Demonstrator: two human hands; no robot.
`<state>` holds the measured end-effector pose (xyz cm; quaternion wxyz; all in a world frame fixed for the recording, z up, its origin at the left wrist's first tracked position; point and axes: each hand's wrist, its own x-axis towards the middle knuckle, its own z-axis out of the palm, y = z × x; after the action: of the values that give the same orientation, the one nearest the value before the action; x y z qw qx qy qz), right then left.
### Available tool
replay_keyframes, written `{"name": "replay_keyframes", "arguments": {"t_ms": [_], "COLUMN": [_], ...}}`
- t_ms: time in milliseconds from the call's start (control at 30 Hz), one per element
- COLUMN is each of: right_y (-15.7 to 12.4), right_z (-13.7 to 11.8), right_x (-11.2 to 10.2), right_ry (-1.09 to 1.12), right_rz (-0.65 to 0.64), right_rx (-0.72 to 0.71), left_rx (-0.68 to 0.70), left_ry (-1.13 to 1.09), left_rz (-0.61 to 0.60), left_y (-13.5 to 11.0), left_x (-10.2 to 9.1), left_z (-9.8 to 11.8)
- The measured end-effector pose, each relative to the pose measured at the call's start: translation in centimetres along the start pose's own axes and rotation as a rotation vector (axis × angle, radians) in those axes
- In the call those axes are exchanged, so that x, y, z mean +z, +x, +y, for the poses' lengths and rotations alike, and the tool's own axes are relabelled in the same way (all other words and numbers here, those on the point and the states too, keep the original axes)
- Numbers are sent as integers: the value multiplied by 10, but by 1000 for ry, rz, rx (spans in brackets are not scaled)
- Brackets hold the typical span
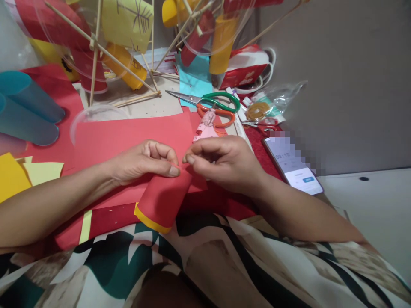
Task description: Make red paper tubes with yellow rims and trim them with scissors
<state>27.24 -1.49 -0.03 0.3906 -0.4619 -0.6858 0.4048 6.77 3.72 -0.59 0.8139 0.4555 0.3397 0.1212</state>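
Observation:
My left hand [150, 161] pinches the narrow top of a red paper cup shape [165, 194], thumb on its near side. This piece tilts over my lap, and a yellow band runs along its wide lower edge. Close to that top, my right hand [221, 160] is closed with thumb and forefinger together; whatever lies between the fingertips is too small to make out. Beneath both hands, large red paper sheets [128, 132] cover the work surface. Just beyond my right hand are a pink patterned piece [207, 126] and scissors [221, 102] with green and orange handles.
Blue cups [28, 119] stand at the left, near yellow paper [13, 175]. Stick frames [94, 47] with coloured cups rise at the back. A phone [293, 164] lies at the right, below a plastic bag with rubber bands [257, 111]. A grey wall [340, 77] borders the right side.

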Motion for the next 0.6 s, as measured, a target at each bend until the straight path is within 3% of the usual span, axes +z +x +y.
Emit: {"name": "replay_keyframes", "arguments": {"t_ms": [167,400,600], "right_y": [3,9,8], "right_z": [-4,0,-2], "right_x": [-9,-15,-13], "right_ry": [164,352,437], "right_rz": [68,-154,-244], "right_rx": [103,250,289], "left_rx": [100,158,254], "left_ry": [-106,-164,9], "left_rz": [75,159,161], "left_y": [-2,1,4], "left_x": [0,-4,-8], "left_z": [4,9,7]}}
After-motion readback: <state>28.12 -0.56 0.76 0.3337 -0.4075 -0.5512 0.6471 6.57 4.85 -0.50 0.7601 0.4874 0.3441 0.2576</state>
